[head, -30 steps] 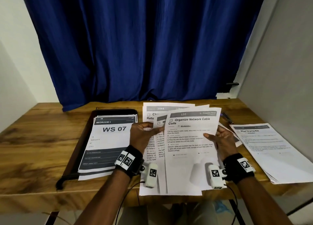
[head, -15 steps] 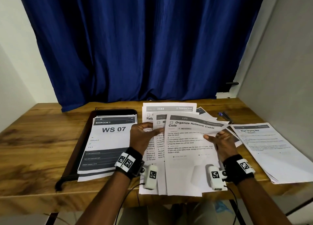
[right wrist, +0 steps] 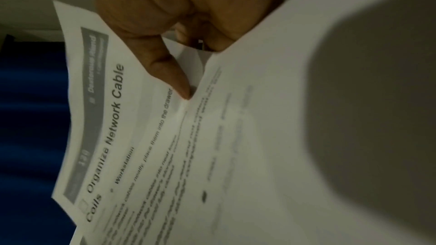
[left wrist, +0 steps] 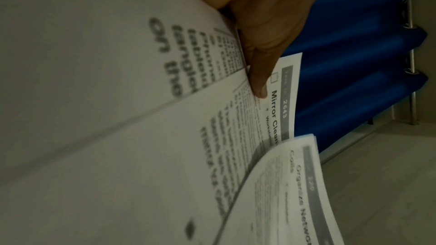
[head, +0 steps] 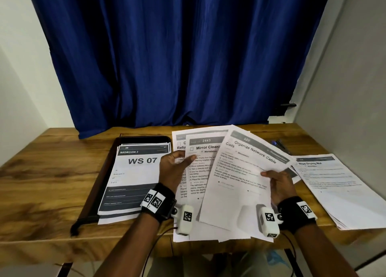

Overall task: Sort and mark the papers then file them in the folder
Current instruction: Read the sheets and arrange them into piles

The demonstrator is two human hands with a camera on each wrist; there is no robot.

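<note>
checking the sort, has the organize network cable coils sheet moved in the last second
Yes. The Organize Network Cable Coils sheet has swung right, toward the Wipe Drying Mat stack, uncovering the Mirror Cleaning sheet.

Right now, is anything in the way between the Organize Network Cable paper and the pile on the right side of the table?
Nothing visible blocks it. The right hand pinches the white "Organize Network Cable Coils" sheet, lifted and tilted toward the white paper stack headed "Wipe Drying Mat". Only a dark-printed sheet's edge lies flat between them, and blue pens sit farther back.
</note>
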